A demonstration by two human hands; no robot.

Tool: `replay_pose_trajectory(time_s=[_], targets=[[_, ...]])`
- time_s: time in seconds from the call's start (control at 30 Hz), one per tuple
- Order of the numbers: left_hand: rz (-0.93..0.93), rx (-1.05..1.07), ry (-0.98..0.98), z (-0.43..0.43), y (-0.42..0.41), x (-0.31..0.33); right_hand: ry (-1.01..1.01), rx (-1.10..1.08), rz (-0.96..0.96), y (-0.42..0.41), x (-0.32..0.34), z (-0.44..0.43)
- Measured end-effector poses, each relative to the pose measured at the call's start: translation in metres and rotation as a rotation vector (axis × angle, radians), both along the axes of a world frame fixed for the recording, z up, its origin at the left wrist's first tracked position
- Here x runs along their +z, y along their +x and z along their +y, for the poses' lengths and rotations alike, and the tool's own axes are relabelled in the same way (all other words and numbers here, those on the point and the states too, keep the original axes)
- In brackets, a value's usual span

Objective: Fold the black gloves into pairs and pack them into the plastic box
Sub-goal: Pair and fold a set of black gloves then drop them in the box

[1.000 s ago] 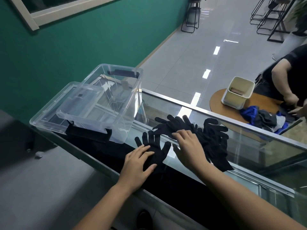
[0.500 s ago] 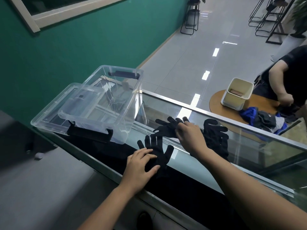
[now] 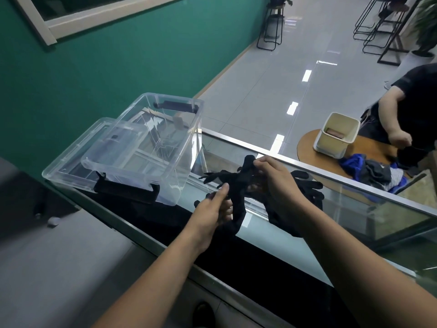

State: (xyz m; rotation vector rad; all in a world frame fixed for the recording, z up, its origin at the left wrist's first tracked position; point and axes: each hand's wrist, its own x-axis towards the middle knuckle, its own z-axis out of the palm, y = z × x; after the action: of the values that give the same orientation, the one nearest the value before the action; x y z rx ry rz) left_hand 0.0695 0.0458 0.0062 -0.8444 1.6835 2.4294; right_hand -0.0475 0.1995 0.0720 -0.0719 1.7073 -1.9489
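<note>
Both hands hold black gloves [image 3: 236,185] lifted off the glass counter [image 3: 343,204]. My left hand [image 3: 212,209] pinches one glove near its lower part, and the cuff hangs below in a loop. My right hand [image 3: 274,183] grips the upper part, thumb and fingers curled round the fabric. A pile of more black gloves [image 3: 307,185] lies on the glass just right of my right hand, partly hidden by my forearm. The clear plastic box [image 3: 165,129] stands open to the left, resting on its lid [image 3: 71,162].
A green wall runs along the left. Beyond the counter's metal rail [image 3: 331,171] sits a round wooden table [image 3: 307,147] with a cream bin [image 3: 335,136] and a heap of blue and grey clothes [image 3: 373,171]. Another person [image 3: 413,110] works there.
Both hands have risen from the counter with gloves in them. The glove that lay flat under my left hand is now lifted; my right hand has pulled a glove from the pile.
</note>
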Motion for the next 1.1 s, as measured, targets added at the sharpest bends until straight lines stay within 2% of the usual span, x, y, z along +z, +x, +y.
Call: replay_pose_trajectory(time_s=[0.1, 0.2, 0.4, 0.6, 0.73, 0.87, 1.1], targets=[[0.035, 0.043, 0.315, -0.003, 0.0, 0.003, -0.078, 0.01, -0.122, 0.006, -0.014, -0.004], [0.07, 0.121, 0.404, -0.006, 0.002, 0.004, -0.12, -0.002, -0.201, 0.015, -0.025, -0.005], [0.046, 0.196, 0.165, -0.015, 0.008, -0.008, -0.18, 0.142, -0.407, 0.041, -0.053, -0.01], [-0.023, 0.197, 0.049, -0.022, 0.012, -0.017, -0.132, 0.246, -0.399, 0.05, -0.073, -0.014], [0.034, 0.194, -0.1, -0.028, 0.013, -0.013, -0.006, 0.211, -0.197, 0.046, -0.073, -0.016], [0.058, 0.145, -0.212, -0.026, 0.024, -0.013, 0.027, 0.233, -0.075, 0.044, -0.079, -0.013], [-0.133, 0.067, -0.451, -0.025, 0.038, -0.042, 0.274, 0.209, 0.04, 0.046, -0.099, -0.007]])
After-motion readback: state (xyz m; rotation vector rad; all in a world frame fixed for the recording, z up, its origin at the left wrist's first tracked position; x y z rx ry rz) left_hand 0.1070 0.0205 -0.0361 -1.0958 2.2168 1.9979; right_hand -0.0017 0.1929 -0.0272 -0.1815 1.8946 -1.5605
